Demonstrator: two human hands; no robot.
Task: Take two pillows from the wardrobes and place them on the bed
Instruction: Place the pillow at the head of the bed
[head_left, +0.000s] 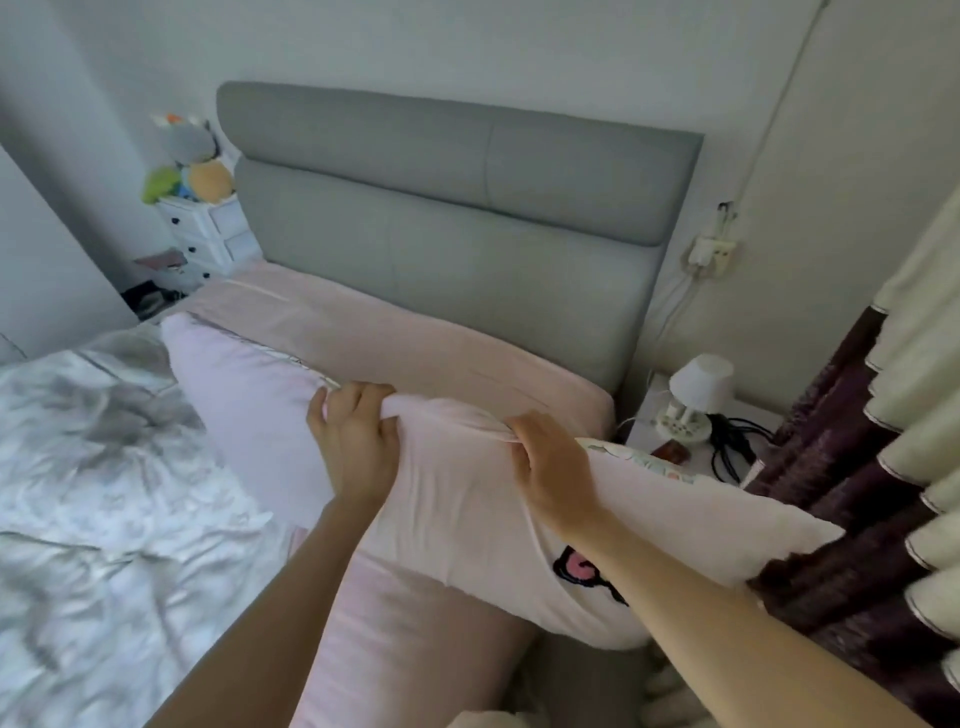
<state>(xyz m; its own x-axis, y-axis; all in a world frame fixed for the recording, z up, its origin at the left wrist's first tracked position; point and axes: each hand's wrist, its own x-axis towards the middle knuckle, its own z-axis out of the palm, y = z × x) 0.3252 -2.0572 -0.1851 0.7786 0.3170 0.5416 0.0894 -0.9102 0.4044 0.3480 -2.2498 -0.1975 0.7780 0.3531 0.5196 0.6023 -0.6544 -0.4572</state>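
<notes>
Both bare forearms are extended forward and upward from the lower edge of the view. The left hand (356, 447) is curled closed, knuckles up, fabric bunched in the fingers. The right hand (553, 470) is likewise clenched, palm down, set apart from the left.

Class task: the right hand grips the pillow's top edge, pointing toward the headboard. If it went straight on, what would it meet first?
Probably the pink mattress just beyond the pillow, then the grey headboard. The right hand looks raised, so depth is uncertain.
</notes>
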